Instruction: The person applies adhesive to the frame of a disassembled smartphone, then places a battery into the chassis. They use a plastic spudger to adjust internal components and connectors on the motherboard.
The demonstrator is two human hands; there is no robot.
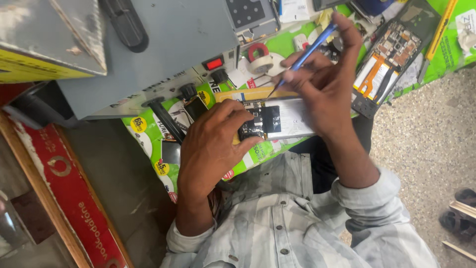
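2 hands work: left hand [210, 144] grasps the opened phone [277, 120] at the worktop's near edge; right hand [325, 82] pinches a blue tool [310, 49], probably tweezers. Keep the phone steady, tip pressing lightly.

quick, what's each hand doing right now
Left hand: closed over the end of the opened phone, pinning it down.
Right hand: closed on a blue-handled tool, tip at the phone's edge.

Hands [213, 144] on opened phone [277, 120], seemingly.
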